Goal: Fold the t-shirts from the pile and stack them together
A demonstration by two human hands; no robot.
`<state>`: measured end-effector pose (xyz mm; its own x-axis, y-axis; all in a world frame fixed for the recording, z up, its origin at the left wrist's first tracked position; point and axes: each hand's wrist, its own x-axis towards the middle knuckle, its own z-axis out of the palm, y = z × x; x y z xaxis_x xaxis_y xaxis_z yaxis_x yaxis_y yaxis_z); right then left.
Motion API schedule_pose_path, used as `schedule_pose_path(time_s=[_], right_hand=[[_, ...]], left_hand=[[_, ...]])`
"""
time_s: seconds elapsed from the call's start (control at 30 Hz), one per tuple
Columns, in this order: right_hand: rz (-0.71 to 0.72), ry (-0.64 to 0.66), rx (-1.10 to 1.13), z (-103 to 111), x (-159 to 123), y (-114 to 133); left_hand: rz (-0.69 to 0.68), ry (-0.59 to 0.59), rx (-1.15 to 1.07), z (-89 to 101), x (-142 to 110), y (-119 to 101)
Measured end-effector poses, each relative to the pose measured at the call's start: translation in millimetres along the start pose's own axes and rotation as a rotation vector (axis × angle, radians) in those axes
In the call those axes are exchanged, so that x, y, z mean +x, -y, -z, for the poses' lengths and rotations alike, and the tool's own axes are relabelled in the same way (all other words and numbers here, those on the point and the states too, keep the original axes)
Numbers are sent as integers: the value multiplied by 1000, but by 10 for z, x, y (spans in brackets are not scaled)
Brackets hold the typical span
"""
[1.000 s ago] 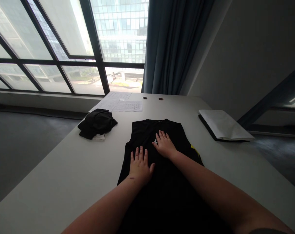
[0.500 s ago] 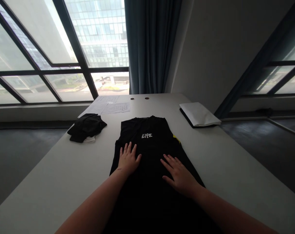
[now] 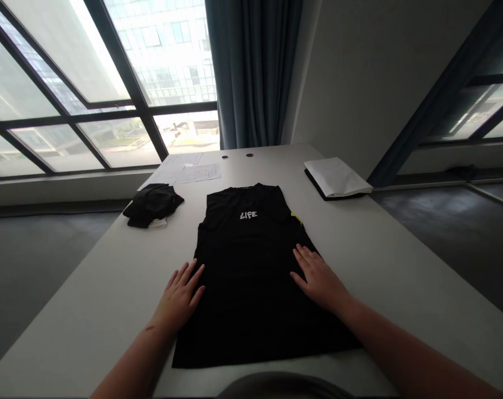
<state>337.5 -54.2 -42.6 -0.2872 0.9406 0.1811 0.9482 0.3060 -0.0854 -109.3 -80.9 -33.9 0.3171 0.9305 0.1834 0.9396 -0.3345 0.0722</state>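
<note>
A black T-shirt (image 3: 247, 288) lies spread flat on the white table (image 3: 110, 288), its neckline at the far end and its hem toward me. White lettering (image 3: 248, 215) shows on its upper part, upside down, and a bit of yellow (image 3: 296, 217) peeks out at the right side. Along the shirt's left edge, my left hand (image 3: 180, 293) rests with its fingers apart. My right hand (image 3: 318, 277) lies on the right edge of the cloth, fingers stretched out. Neither hand grips anything.
To the left sits a crumpled dark cloth bundle (image 3: 154, 204) with some white under it. Printed papers (image 3: 197, 173) lie at the far left of the table. A folded white cloth (image 3: 337, 176) rests on something black at the far right. A blue curtain (image 3: 255, 72) hangs behind.
My hands have spread apart, the left one moving left and toward me, the right one outward to the shirt's side. The view has tilted down, so the hem now shows.
</note>
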Motion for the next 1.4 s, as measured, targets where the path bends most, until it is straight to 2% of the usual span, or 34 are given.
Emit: schedule_pose_path(time_s=[0.13,0.2,0.27,0.37,0.5,0.57,0.67,0.83,0.97,1.17,1.27,1.4], right_hand=[[19,-50,-17,4,-8,-10],[15,-73,-13,94,73,16],[11,-93,24,239,274,107],[37,-89,111,471,818,424],[51,23,161,604,1787,1102],[22,158,198,573,2258,1453],[38,253,203,446,2856,1890],[-12,345,158,144,3549,2310],[-96,378,93,-121,3865,2427],[-97,345,87,-373,4065,2386],[-68,296,120,-386,4112,2294],[-35,214,172,-293,4156,2077]], left_hand=[[85,-139,-45,7,-438,-21],[127,-201,-107,50,-565,-81],[163,-214,-178,128,-610,-149],[208,-153,-290,281,-562,-241],[298,-46,-457,460,-482,-340],[387,19,-518,516,-485,-370],[523,81,-643,566,-528,-385],[664,221,-776,643,-610,-391],[608,345,-867,711,-625,-389],[548,404,-993,792,-595,-320],[529,370,-1000,820,-584,-304],[503,249,-909,861,-561,-328]])
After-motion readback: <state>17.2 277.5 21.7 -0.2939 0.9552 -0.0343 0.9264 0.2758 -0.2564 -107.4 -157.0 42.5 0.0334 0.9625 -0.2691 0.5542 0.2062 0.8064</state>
